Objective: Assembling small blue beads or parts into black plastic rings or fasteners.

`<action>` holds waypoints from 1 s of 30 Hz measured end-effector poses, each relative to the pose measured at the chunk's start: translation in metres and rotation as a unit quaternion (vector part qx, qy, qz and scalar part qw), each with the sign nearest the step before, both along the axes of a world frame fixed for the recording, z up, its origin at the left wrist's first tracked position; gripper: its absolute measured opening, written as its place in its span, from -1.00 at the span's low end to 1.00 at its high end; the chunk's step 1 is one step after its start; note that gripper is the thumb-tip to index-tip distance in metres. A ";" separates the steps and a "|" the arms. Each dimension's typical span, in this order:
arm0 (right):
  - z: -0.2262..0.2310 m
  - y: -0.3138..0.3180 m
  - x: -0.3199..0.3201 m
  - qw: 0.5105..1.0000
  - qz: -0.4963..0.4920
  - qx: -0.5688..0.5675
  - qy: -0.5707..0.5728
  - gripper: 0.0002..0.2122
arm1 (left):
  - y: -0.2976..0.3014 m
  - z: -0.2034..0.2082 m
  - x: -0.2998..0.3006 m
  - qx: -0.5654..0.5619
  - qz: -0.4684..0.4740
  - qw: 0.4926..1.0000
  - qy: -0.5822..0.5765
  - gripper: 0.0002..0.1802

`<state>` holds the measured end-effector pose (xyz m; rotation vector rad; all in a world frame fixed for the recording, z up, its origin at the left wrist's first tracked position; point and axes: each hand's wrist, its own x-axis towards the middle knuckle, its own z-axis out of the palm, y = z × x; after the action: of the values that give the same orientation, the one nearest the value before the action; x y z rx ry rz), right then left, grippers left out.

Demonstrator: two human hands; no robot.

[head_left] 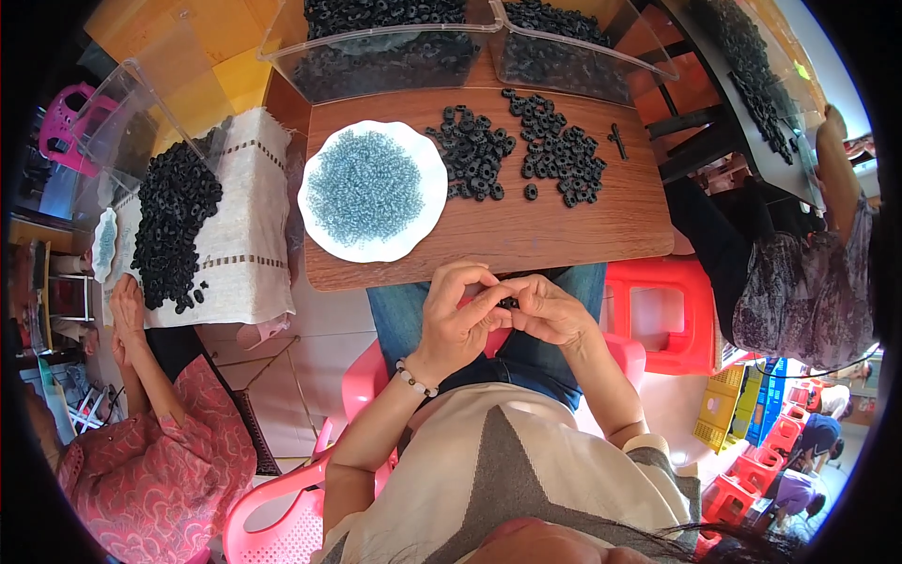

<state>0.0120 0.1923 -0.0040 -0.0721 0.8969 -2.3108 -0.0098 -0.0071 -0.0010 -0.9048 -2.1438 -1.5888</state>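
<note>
In front of my lap, just off the near edge of the brown wooden table [526,246], both hands meet around a small black ring-shaped part [508,303]. My left hand [458,312], with a beaded bracelet at its wrist, pinches it from one side. Thumb and fingers of my right hand [552,312] close on it from the other side, and most of the part is hidden. Beyond them a white scalloped plate [315,228] holds a heap of tiny clear bluish pieces [366,186]. Loose black ring-shaped parts [474,150] lie to its right in two clusters.
Clear plastic bins [395,42] full of black parts stand along the far edge. A short black stick-like piece [617,141] lies at the right. A co-worker's hands [129,305] are by a cloth-covered table [246,207] at left. A red stool [658,315] stands at right.
</note>
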 end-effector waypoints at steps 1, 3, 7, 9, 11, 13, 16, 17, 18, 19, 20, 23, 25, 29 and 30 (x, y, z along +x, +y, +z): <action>-0.002 0.000 0.001 1.000 0.000 0.000 -0.001 -0.44 | 0.000 -0.002 0.000 -0.002 -0.002 1.000 0.007 -0.60; -0.005 0.000 0.003 0.999 -0.012 0.016 -0.027 -0.36 | 0.000 -0.003 -0.001 -0.003 -0.004 1.000 0.014 -0.59; -0.002 -0.006 0.004 0.998 -0.043 0.023 -0.031 -0.43 | 0.000 -0.007 0.000 -0.025 0.010 0.998 0.052 -0.57; -0.006 -0.007 0.005 0.995 -0.047 0.072 -0.050 -0.46 | 0.001 -0.009 0.000 -0.043 0.019 0.997 0.066 -0.58; -0.008 -0.005 0.008 0.996 -0.047 0.062 -0.044 -0.43 | 0.000 -0.007 -0.002 -0.040 0.018 0.998 0.048 -0.63; -0.007 -0.005 0.009 0.997 -0.046 0.052 -0.039 -0.41 | 0.000 -0.002 -0.004 -0.030 0.017 0.999 0.038 -0.63; 0.009 -0.009 0.007 0.995 -0.071 0.051 -0.056 -0.36 | -0.002 -0.002 -0.005 -0.021 0.029 0.999 0.026 -0.62; 0.019 -0.010 0.005 0.993 -0.079 0.071 -0.042 -0.31 | -0.004 -0.001 -0.005 -0.022 0.042 0.999 0.026 -0.60; 0.023 -0.010 0.003 0.992 -0.086 0.090 -0.029 -0.26 | -0.004 -0.002 -0.004 -0.022 0.043 0.998 0.026 -0.60; 0.020 -0.005 0.003 0.988 -0.084 0.126 -0.007 -0.26 | -0.004 -0.002 -0.005 -0.019 0.059 0.998 0.021 -0.56; 0.020 -0.002 0.003 0.988 -0.084 0.126 -0.006 -0.26 | -0.004 -0.003 -0.005 -0.014 0.074 0.997 0.016 -0.51; 0.026 0.002 0.003 0.974 -0.094 0.203 0.043 -0.40 | -0.003 -0.001 -0.005 -0.012 0.076 0.997 0.021 -0.51; 0.031 0.001 0.002 0.950 -0.106 0.285 0.068 -0.60 | -0.003 -0.002 -0.005 -0.018 0.076 0.997 0.023 -0.51; 0.033 -0.008 -0.005 0.934 -0.111 0.330 0.084 -0.83 | -0.003 -0.001 -0.005 -0.046 0.085 0.994 0.046 -0.53; 0.036 -0.005 -0.009 0.932 -0.117 0.331 0.090 -0.83 | -0.003 0.002 -0.005 -0.043 0.088 0.994 0.038 -0.52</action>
<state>0.0032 0.1871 0.0315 0.1202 1.8210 -2.1037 -0.0147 -0.0101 0.0006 -0.7640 -2.1880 -1.3654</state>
